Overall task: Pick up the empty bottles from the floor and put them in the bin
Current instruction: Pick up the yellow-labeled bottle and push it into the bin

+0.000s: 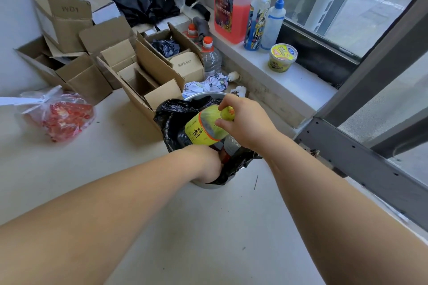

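A bin (203,97) lined with a black bag (169,118) stands on the floor in the middle of the view. Over its mouth lies a clear bottle with a yellow label (203,127), tilted, and my right hand (243,120) grips its upper end. My left hand (206,164) reaches into the near side of the bin, its fingers hidden inside the bag; whether it holds anything cannot be told. More bottles, one with a red part (225,152), lie inside the bin. Two clear bottles with orange caps (210,58) stand on the floor behind the boxes.
Several open cardboard boxes (139,71) crowd the floor left of and behind the bin. A red plastic bag (62,115) lies at left. The window ledge (289,81) at right bears a pink jug (229,7), two bottles and a yellow tub (282,56). A folded umbrella (208,83) lies behind the bin.
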